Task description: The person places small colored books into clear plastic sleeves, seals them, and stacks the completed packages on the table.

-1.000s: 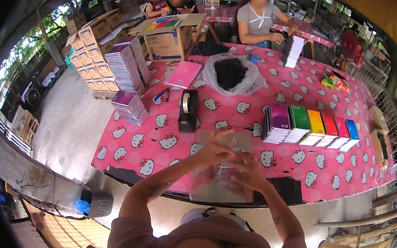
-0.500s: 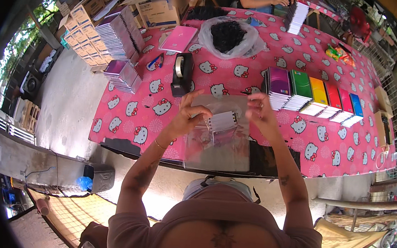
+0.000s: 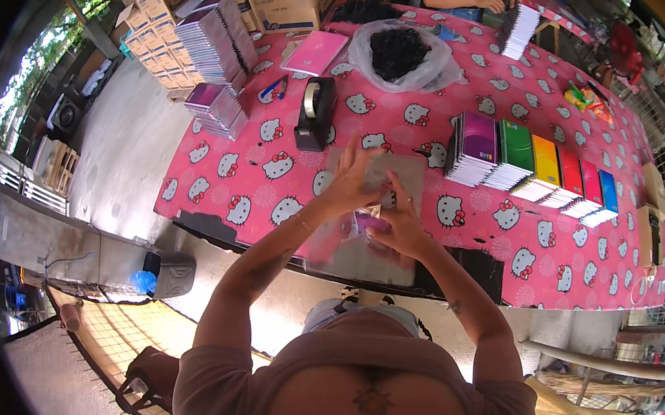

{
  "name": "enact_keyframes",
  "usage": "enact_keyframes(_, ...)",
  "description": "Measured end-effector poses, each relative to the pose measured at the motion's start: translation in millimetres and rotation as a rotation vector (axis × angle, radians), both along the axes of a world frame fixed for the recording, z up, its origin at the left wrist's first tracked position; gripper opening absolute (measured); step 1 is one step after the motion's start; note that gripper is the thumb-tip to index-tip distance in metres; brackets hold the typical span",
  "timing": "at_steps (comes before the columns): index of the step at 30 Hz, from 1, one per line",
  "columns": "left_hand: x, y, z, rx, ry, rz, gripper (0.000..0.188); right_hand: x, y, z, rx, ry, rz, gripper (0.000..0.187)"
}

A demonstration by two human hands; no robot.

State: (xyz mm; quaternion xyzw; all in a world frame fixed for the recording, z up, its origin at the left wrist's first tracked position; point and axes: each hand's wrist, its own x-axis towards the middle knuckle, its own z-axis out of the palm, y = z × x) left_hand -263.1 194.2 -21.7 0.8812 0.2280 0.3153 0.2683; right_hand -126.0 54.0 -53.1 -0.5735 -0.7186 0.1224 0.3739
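Both my hands meet over a small stack of spiral notebooks with a purple cover (image 3: 371, 222), around which clear plastic film shows. My left hand (image 3: 348, 183) lies across the far left side of the stack, its fingers stretched out and slightly apart. Bent around the right side, my right hand (image 3: 404, 226) grips the stack, thumb on the near side. Much of the stack is hidden by the hands. Beneath it is a flat greyish board (image 3: 386, 270). A black tape dispenser (image 3: 315, 114) stands just beyond my left hand.
Rows of colored notebooks (image 3: 532, 167) stand to the right. Wrapped notebook stacks (image 3: 215, 110) and cartons (image 3: 160, 43) are at left. A pink notebook (image 3: 315, 52), a pen (image 3: 274, 87) and a plastic bag of black material (image 3: 399, 54) lie farther back. A co-worker's hand (image 3: 492, 3) is beyond.
My hands, earlier apart on either side of the stack, have come together over it. The right hand has moved in and down to the left; the head view has shifted slightly.
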Motion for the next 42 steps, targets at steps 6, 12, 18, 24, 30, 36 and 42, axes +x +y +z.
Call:
enact_keyframes(6,-44.7,14.5,-22.2,-0.985,-0.219,-0.19,0.079,9.8,10.9,-0.1,-0.022,0.665,-0.025,0.036)
enact_keyframes(12,-31.9,22.2,-31.4,-0.959,-0.141,-0.163,0.043,52.9,65.2,-10.6,-0.454,0.777,0.11,0.053)
enact_keyframes(18,-42.4,7.3,-32.7,-0.947,-0.328,-0.142,0.033,24.0,61.8,21.9,-0.194,0.627,0.201,0.049)
enact_keyframes(24,-36.1,12.6,-29.5,-0.922,-0.215,-0.232,0.032,38.9,63.8,29.3,-0.079,0.432,0.201,0.046)
enact_keyframes(30,-29.5,11.4,-29.1,-0.822,-0.207,-0.253,0.032,27.4,10.5,21.3,0.074,0.034,0.112,0.052)
enact_keyframes(36,-41.7,9.8,-13.0,-0.235,-0.017,-0.297,0.035,13.8,12.4,42.4,0.202,0.131,-0.028,0.051)
enact_keyframes(42,-58.5,-16.5,11.4,0.462,0.179,-0.231,0.044,14.8,9.5,11.3,0.225,-0.082,0.03,0.03)
